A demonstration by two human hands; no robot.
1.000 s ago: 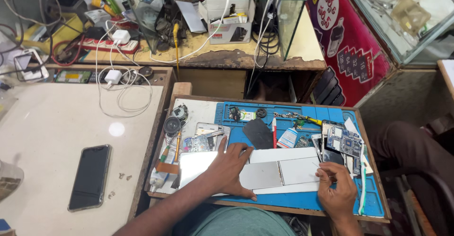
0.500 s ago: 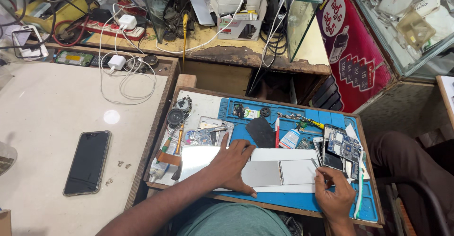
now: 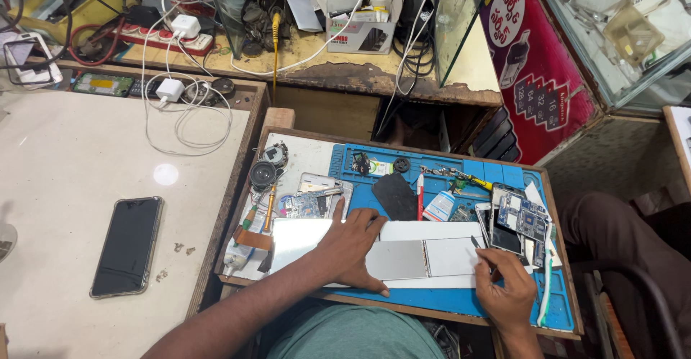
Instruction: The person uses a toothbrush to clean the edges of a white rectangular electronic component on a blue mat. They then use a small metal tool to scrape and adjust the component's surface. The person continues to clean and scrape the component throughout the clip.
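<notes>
My left hand (image 3: 354, 247) lies flat, fingers spread, on a wide white and grey panel (image 3: 425, 254) that rests on a blue work mat (image 3: 446, 298). My right hand (image 3: 504, 287) is closed around a thin dark tool (image 3: 476, 245) whose tip touches the panel's right edge. A bare circuit board (image 3: 522, 218) and an opened phone lie just right of the panel. A black flat part (image 3: 394, 195) and a red pen (image 3: 419, 195) sit behind the panel.
A wooden tray (image 3: 288, 125) frames the mat, with small parts and a circuit board (image 3: 309, 202) at its left. A black phone (image 3: 128, 245) lies on the white counter (image 3: 79, 164). Chargers, cables and a glass case stand behind.
The view shifted slightly, so the tray sits lower and more central. Both hands stay on the panel in nearly the same pose.
</notes>
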